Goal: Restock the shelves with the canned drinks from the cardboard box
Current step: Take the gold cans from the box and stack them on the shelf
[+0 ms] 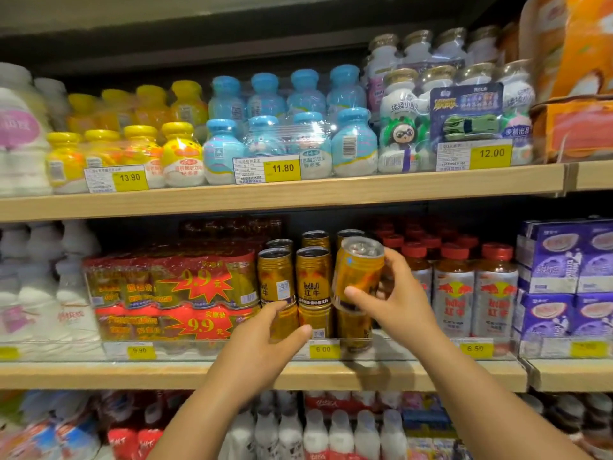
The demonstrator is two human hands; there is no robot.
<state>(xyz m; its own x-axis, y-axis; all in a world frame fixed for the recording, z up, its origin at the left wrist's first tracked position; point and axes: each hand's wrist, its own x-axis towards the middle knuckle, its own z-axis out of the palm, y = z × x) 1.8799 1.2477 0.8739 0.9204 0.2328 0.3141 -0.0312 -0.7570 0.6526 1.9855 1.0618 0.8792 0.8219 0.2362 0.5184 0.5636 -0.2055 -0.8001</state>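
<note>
Gold drink cans point(313, 277) stand stacked in two layers in the middle of the wooden middle shelf point(166, 375). My right hand point(398, 303) is shut on a gold can point(358, 270), tilted leftward, above the right-hand bottom can point(353, 327). My left hand point(265, 340) reaches in lower left, thumb and fingers apart around a bottom-layer can point(285, 322); whether it grips the can I cannot tell. The cardboard box is out of view.
Red shrink-wrapped multipacks point(172, 287) sit left of the cans, red-capped silver bottles point(474, 293) to the right, then purple cartons point(564, 277). A clear rail with yellow price tags point(324, 349) fronts the shelf. Small bottle packs point(265, 137) fill the upper shelf.
</note>
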